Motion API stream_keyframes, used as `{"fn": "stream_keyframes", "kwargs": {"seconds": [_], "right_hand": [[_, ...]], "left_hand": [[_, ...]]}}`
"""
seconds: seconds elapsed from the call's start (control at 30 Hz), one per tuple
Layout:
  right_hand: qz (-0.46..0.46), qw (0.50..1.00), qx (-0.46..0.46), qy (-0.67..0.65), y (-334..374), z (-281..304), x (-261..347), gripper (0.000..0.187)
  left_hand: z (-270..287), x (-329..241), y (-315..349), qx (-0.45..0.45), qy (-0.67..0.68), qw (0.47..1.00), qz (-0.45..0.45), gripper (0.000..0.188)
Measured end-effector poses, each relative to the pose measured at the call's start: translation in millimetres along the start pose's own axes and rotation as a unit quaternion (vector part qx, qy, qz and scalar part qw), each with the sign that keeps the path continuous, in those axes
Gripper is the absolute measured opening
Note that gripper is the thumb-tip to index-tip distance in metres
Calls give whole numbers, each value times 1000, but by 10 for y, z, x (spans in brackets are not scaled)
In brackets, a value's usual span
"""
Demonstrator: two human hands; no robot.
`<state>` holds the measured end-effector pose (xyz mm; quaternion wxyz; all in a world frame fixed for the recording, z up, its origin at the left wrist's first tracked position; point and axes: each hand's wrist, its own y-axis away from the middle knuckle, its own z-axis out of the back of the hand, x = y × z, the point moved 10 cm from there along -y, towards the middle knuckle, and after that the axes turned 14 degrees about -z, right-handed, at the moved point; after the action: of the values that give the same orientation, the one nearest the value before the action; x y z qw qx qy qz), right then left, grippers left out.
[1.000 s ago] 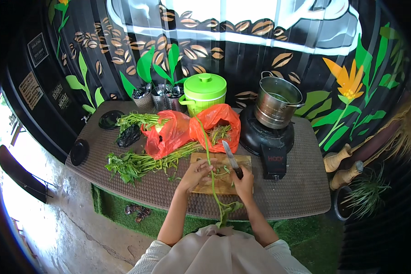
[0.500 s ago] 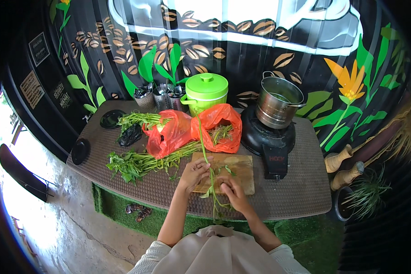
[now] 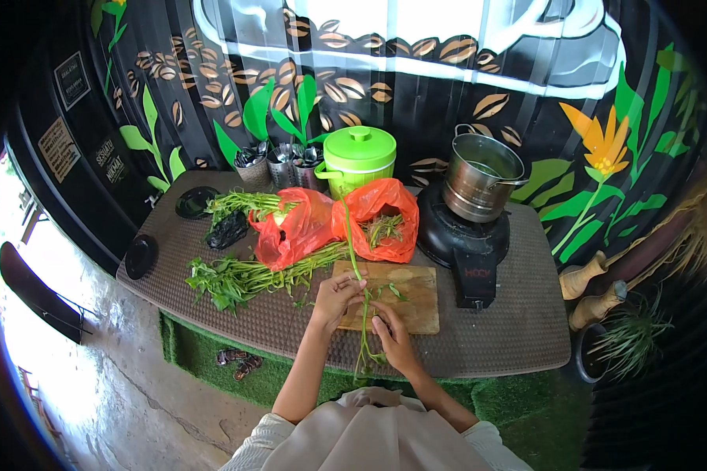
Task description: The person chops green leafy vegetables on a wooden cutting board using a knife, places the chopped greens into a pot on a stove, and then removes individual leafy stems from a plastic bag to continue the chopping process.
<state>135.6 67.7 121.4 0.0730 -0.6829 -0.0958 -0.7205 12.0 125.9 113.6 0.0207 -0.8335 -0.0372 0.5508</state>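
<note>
Over the wooden cutting board I hold a long leafy green stem upright, its top reaching past the red bags and its lower shoots hanging over the table's front edge. My left hand pinches it about midway. My right hand is closed at the stem just below, thumb and fingers against a side shoot; exactly what lies between the fingertips is partly hidden. Loose leaves lie on the board. A heap of leafy greens is spread to the left of my left hand.
Behind the board sit a red plastic bag and an open red bag with stems inside. A lidded green pot and cutlery holders stand at the back. To the right, a steel pot rests on a black stove.
My right hand has moved slightly up and left, closer to the stem. The hanging lower shoots have shifted left. My left hand keeps its grip.
</note>
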Motion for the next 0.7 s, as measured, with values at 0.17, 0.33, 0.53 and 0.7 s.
{"fn": "stream_keyframes", "kwargs": {"seconds": [0.17,0.33,0.53,0.7], "right_hand": [[-22,998,-51,-13,3,53,-9,34],[3,999,-44,-31,-42,97,84,33],[-5,995,-33,-94,-71,84,28,32],[-45,990,-32,-127,-118,104,-149,31]], "left_hand": [[-2,40,23,5,10,1000,14,28],[-59,63,38,20,56,998,6,28],[-61,181,37,16,84,996,19,28],[-79,161,47,8,79,997,4,25]]}}
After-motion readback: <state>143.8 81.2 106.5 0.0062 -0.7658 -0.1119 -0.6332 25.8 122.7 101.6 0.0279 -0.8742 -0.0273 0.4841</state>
